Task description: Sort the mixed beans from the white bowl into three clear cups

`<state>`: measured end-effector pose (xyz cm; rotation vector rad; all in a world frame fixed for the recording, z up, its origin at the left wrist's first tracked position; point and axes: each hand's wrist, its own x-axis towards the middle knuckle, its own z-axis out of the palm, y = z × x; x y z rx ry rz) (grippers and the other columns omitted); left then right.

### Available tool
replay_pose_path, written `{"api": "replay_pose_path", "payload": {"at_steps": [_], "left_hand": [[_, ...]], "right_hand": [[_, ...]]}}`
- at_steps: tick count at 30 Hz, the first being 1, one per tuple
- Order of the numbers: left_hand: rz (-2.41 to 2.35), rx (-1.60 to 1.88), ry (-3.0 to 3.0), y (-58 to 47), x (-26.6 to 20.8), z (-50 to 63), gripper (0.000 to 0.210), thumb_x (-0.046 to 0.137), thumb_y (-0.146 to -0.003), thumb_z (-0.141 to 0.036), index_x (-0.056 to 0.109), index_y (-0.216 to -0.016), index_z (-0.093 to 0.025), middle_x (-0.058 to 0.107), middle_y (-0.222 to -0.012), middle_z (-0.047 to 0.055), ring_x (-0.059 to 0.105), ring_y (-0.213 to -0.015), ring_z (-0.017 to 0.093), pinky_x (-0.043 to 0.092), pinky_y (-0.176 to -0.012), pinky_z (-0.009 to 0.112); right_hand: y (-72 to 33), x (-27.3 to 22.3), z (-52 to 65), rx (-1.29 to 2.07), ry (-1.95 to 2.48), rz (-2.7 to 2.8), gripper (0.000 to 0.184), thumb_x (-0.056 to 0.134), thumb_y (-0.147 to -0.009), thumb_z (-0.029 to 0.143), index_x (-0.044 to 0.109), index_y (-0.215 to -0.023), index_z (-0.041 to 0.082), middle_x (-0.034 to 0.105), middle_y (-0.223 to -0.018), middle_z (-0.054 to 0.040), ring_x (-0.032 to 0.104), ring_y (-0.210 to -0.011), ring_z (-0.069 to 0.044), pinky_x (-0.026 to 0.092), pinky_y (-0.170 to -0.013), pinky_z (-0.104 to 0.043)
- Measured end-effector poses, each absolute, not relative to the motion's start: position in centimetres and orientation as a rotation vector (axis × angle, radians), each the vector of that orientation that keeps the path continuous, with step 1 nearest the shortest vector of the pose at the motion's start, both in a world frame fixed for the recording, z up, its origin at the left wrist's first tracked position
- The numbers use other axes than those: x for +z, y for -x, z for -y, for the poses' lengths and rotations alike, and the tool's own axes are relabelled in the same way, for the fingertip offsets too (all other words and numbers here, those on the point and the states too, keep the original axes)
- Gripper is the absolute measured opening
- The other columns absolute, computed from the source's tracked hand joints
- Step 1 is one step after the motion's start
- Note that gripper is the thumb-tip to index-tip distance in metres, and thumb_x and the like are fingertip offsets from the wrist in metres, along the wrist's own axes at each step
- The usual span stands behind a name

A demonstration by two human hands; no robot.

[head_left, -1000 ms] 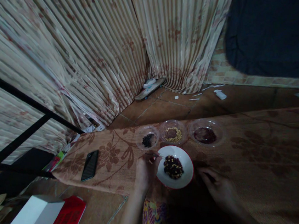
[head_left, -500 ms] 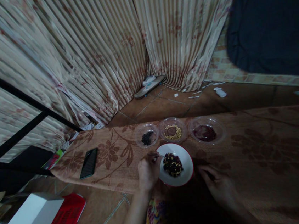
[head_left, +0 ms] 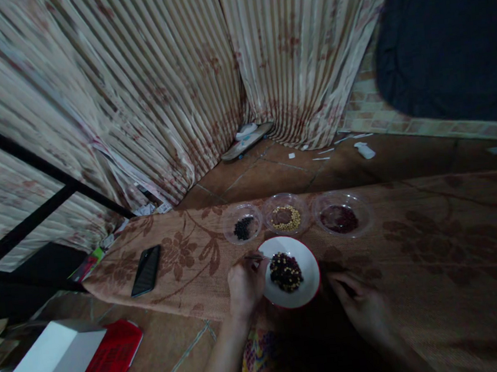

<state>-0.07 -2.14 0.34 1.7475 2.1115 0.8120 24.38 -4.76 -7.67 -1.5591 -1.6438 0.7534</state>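
Observation:
My left hand (head_left: 245, 287) pinches thin metal tweezers (head_left: 256, 258) at the left rim of a white bowl with a red edge (head_left: 312, 280). The tips point at the heap of mixed dark and yellow beans (head_left: 286, 272) inside; whether they grip a bean is too small to tell. My right hand (head_left: 361, 301) rests to the right of the bowl, loosely curled with thumb and fingers apart, holding nothing I can see. Behind the bowl stand three clear plastic bowls: one with black beans (head_left: 244, 228), one with yellow beans (head_left: 293, 221), one with dark red beans (head_left: 343, 218).
A patterned brown cloth (head_left: 439, 272) covers the low table. A phone (head_left: 146, 271) lies on its left part. A white box (head_left: 46, 370) and a red bag (head_left: 103, 367) are on the lower left. Beyond the table are striped curtains (head_left: 167, 88) and a skateboard (head_left: 246, 143).
The whole view has shifted very slightly. Both hands, the tweezers and the bowls keep nearly the same places.

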Motion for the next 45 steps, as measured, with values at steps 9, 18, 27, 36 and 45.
{"api": "replay_pose_path", "payload": {"at_steps": [9,18,27,36,45], "left_hand": [[-2.119,0.796,-1.747,0.1,0.5,2.2,0.012,0.065,-0.085,-0.03,0.074,-0.088,-0.021,0.077,-0.087,0.003,0.07,-0.073,0.015,0.048,-0.069,0.023],[-2.084,0.815,-1.744,0.1,0.6,2.3,0.012,0.063,-0.086,-0.027,0.073,-0.088,-0.02,0.076,-0.085,0.003,0.069,-0.072,0.015,0.047,-0.066,0.022],[-2.061,0.853,-1.735,0.1,0.2,2.4,0.013,0.062,-0.086,-0.027,0.073,-0.088,-0.021,0.076,-0.084,0.002,0.069,-0.07,0.015,0.047,-0.066,0.023],[-2.065,0.945,-1.647,0.4,1.3,2.2,0.017,0.061,-0.085,-0.03,0.074,-0.081,-0.019,0.075,-0.078,0.004,0.068,-0.067,0.016,0.045,-0.061,0.022],[-1.98,1.117,-1.708,-0.1,4.9,-2.2,0.018,0.061,-0.082,-0.029,0.073,-0.078,-0.017,0.072,-0.068,0.004,0.066,-0.06,0.016,0.044,-0.055,0.021]], "right_hand": [[-24.4,-7.6,4.8,0.748,1.576,1.642,0.033,0.047,-0.091,0.046,0.073,-0.095,0.026,0.074,-0.099,-0.0041,0.07,-0.092,-0.021,0.053,-0.079,-0.031],[-24.4,-7.3,4.7,0.75,1.553,1.651,0.035,0.047,-0.091,0.048,0.073,-0.094,0.026,0.074,-0.097,-0.0042,0.07,-0.089,-0.021,0.054,-0.078,-0.031],[-24.4,-7.8,4.7,0.754,1.55,1.637,0.035,0.047,-0.091,0.049,0.073,-0.095,0.026,0.074,-0.097,-0.004,0.071,-0.087,-0.02,0.055,-0.074,-0.029],[-24.2,-7.5,4.7,0.74,1.529,1.637,0.035,0.046,-0.092,0.048,0.073,-0.093,0.026,0.075,-0.095,-0.0043,0.071,-0.089,-0.021,0.056,-0.078,-0.031],[-24.4,-9.1,4.3,0.656,1.5,1.681,0.034,0.046,-0.092,0.047,0.075,-0.089,0.028,0.076,-0.092,-0.0035,0.073,-0.083,-0.02,0.058,-0.072,-0.027]]}}
